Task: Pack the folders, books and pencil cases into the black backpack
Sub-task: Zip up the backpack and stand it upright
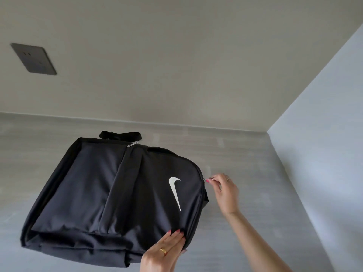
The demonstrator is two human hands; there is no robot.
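The black backpack (110, 193) lies flat on the grey table (245, 160), front side up, with a white swoosh logo near its right end. My right hand (224, 191) pinches the main zipper pull (206, 180) at the bag's right edge. My left hand (165, 250) presses on the fabric at the bag's near right corner, fingers gripping the edge. A second zipper pull (132, 144) rests at the far side of the front pocket. The bag looks full and its main zipper looks shut along the visible edge. No folders, books or pencil cases are in view.
A beige wall (176, 55) stands behind the table with a dark socket plate (33, 58) at the upper left. A pale bluish wall (324, 134) borders the table on the right. A black strap (119, 135) sticks out at the bag's far side.
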